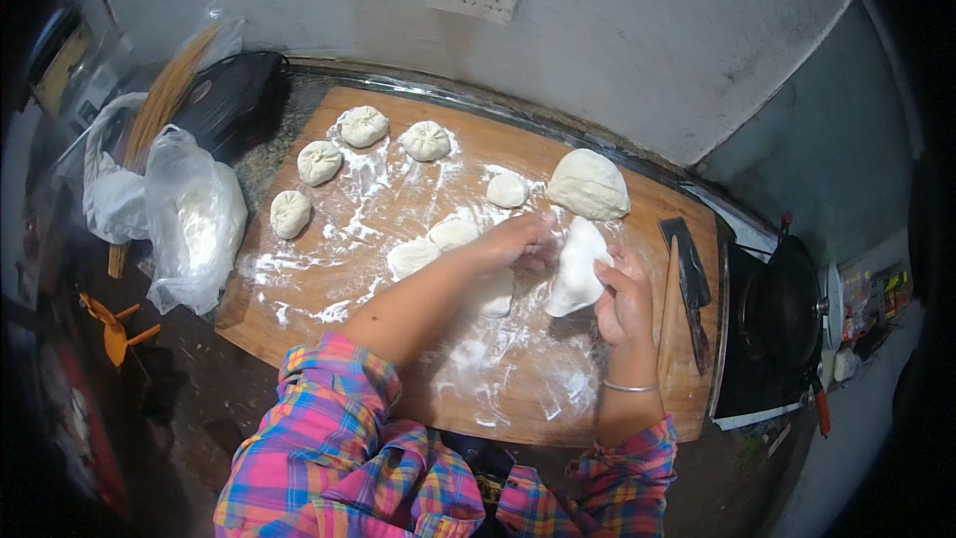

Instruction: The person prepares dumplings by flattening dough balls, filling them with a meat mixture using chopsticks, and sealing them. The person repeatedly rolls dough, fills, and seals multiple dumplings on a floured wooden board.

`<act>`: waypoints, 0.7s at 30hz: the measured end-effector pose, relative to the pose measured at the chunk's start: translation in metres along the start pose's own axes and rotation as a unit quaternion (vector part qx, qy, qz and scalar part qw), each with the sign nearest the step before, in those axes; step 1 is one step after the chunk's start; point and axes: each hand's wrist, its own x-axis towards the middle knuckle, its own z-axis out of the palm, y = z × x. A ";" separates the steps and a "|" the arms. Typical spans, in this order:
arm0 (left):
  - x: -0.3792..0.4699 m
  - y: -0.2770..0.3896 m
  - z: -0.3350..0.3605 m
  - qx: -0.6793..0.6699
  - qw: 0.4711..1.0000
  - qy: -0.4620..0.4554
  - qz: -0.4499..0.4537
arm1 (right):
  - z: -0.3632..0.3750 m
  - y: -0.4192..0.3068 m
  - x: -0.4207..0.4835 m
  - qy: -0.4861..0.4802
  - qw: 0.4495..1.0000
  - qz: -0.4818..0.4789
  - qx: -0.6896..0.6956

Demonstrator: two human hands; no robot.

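Observation:
My right hand point(626, 291) grips the edge of a thin, floured dough wrapper point(579, 269), which hangs raised over the wooden board point(463, 426). Just left of the wrapper is my left hand point(523, 240), its fingers bent and partly blurred; whether it touches the dough is unclear. Below and beside my left forearm lie flattened dough pieces point(412, 260), partly hidden by it. A small dough round point(508, 190) and a large dough lump point(589, 185) sit farther back. Several pleated, closed buns point(319, 163) rest at the board's left and back. Loose flour covers much of the wood.
A wooden rolling pin point(669, 306) and a dark-bladed knife point(686, 261) lie along the board's right side. Beyond them stands a black wok point(784, 306) on a stove. At left are a plastic bag of flour point(198, 224), a straw whisk broom point(168, 101) and a black case point(231, 101).

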 end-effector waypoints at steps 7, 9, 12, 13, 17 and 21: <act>-0.080 0.037 -0.062 0.047 0.992 0.055 0.104 | 0.089 0.046 0.013 -0.037 0.995 0.071 0.053; -0.094 0.045 -0.092 0.192 0.962 0.183 0.059 | 0.104 0.059 0.012 -0.068 0.991 0.111 0.024; -0.106 0.046 -0.128 0.508 0.793 0.336 0.007 | 0.109 0.061 0.006 -0.080 0.985 0.146 -0.043; -0.105 0.043 -0.132 0.613 0.698 0.368 0.042 | 0.105 0.058 0.004 -0.066 0.986 0.134 -0.071; -0.066 0.036 -0.121 0.710 0.570 0.330 0.250 | 0.055 0.028 -0.010 -0.006 0.986 0.065 -0.151; 0.010 0.029 -0.081 0.618 0.705 0.287 0.197 | -0.012 -0.004 -0.032 0.122 0.954 -0.067 -0.265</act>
